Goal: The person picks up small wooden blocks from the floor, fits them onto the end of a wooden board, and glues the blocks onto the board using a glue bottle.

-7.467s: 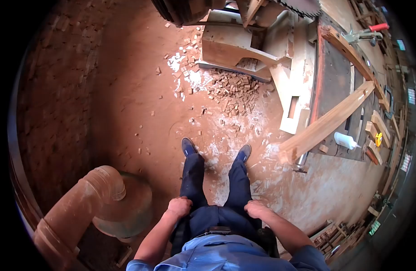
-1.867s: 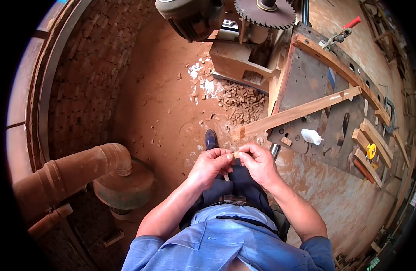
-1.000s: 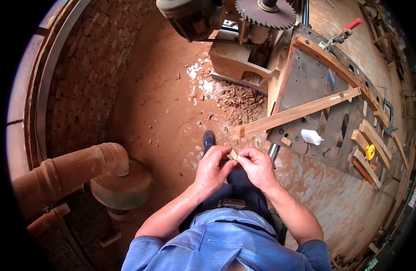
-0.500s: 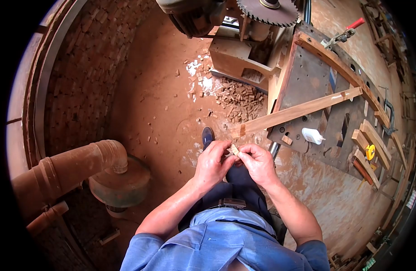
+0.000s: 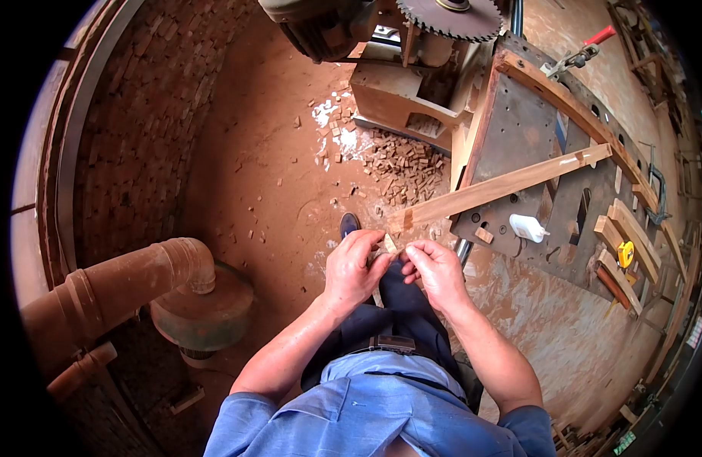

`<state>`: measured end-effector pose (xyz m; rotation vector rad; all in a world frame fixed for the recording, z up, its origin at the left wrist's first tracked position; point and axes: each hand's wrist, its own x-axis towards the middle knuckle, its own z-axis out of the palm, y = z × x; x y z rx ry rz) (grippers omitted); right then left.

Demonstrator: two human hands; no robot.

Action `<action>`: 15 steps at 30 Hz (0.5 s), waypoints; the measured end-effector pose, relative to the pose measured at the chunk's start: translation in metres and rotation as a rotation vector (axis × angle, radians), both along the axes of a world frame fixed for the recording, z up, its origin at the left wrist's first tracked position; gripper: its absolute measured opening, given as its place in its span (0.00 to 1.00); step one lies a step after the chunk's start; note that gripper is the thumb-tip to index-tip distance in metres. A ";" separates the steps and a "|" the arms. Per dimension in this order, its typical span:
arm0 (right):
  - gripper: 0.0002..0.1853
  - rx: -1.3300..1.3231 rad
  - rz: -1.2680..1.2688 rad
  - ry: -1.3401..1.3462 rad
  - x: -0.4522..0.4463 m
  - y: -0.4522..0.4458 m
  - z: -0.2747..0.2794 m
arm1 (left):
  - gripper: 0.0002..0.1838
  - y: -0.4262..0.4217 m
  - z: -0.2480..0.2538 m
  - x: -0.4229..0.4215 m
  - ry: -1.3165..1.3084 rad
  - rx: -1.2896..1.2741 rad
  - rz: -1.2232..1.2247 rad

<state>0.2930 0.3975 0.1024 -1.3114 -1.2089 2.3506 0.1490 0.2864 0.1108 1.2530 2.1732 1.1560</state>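
Observation:
Between the thumb and fingers of my left hand [image 5: 354, 266] is a small pale wood piece [image 5: 390, 243], held in front of my waist. My right hand [image 5: 436, 273] is just to the right of it, thumb and index finger pinched together near the piece's edge; whether anything sits in that pinch is too small to tell. A long wooden board [image 5: 503, 187] lies slantwise on the metal table [image 5: 518, 126], beyond my right hand. On the same table lies a white bottle [image 5: 527, 228].
A toothed saw blade [image 5: 456, 17] and a motor [image 5: 320, 27] are at the top. Small wood offcuts [image 5: 404, 167] lie heaped on the floor. A clamp [image 5: 572, 61], a yellow tape measure [image 5: 625, 254] and wood strips are on the right. A dusty pipe [image 5: 130, 274] stands lower left.
My hands have come up from my thighs to my waist. Lately my right hand has moved slightly away from the wood piece, which stays in my left hand.

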 end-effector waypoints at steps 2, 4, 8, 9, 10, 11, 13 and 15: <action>0.09 -0.041 -0.013 -0.027 -0.003 0.003 0.002 | 0.21 0.002 -0.005 -0.002 0.024 -0.007 0.001; 0.10 -0.064 -0.011 -0.059 -0.005 0.005 0.003 | 0.21 0.005 -0.006 -0.005 0.016 -0.031 0.017; 0.13 -0.071 -0.008 -0.080 -0.012 0.005 0.002 | 0.21 0.013 -0.006 -0.010 0.099 -0.039 0.039; 0.13 -0.082 -0.008 -0.083 -0.014 0.005 0.001 | 0.21 0.015 -0.007 -0.011 0.103 -0.027 0.033; 0.14 -0.093 -0.008 -0.085 -0.015 0.005 0.001 | 0.21 0.017 -0.009 -0.013 0.108 -0.015 0.028; 0.14 -0.097 -0.009 -0.079 -0.016 0.005 -0.001 | 0.21 0.018 -0.010 -0.014 0.113 -0.003 0.023; 0.14 -0.103 -0.010 -0.065 -0.017 0.005 -0.006 | 0.21 0.020 -0.009 -0.014 0.101 -0.013 0.011; 0.12 -0.089 0.000 -0.050 -0.018 0.004 -0.010 | 0.21 0.022 -0.009 -0.014 0.093 -0.020 0.000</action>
